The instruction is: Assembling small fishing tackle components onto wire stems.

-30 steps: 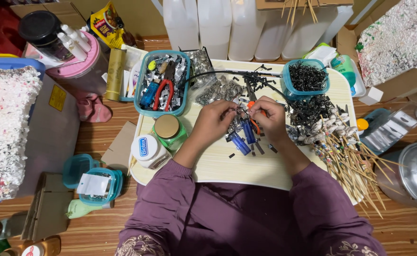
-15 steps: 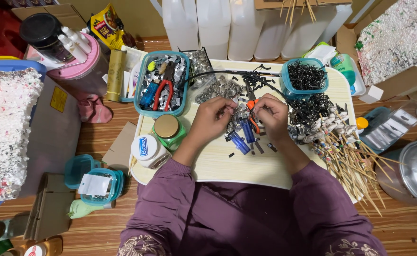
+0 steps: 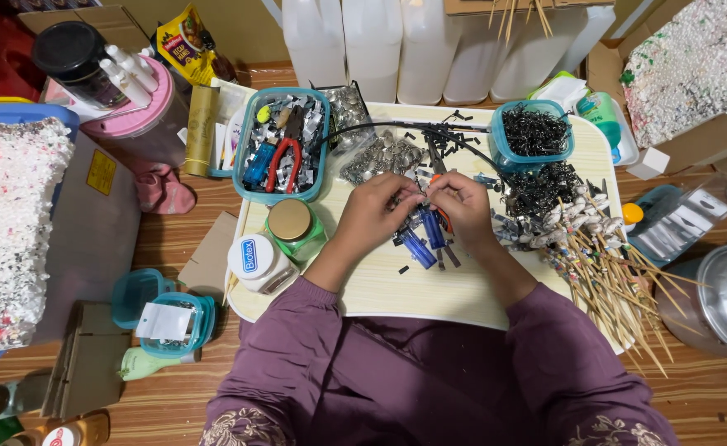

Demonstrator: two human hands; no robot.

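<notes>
The person is wearing a loose purple garment with long sleeves, the fabric plain and softly creased over the lap and chest. Both sleeves are ending partway along the forearms, leaving the wrists bare. Pale floral embroidery is showing on the cloth at the bottom left and bottom right edges of the view. The left hand (image 3: 377, 208) and right hand (image 3: 463, 205) are bare, wearing no gloves, with no rings or watch showing

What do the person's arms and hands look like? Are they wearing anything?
Both arms are in long, loose purple sleeves, pushed up a little from the wrists. The left hand and right hand are bare: no gloves, and no rings or watch that I can see. Pale flowery embroidery shows on the purple cloth near the bottom.
</notes>
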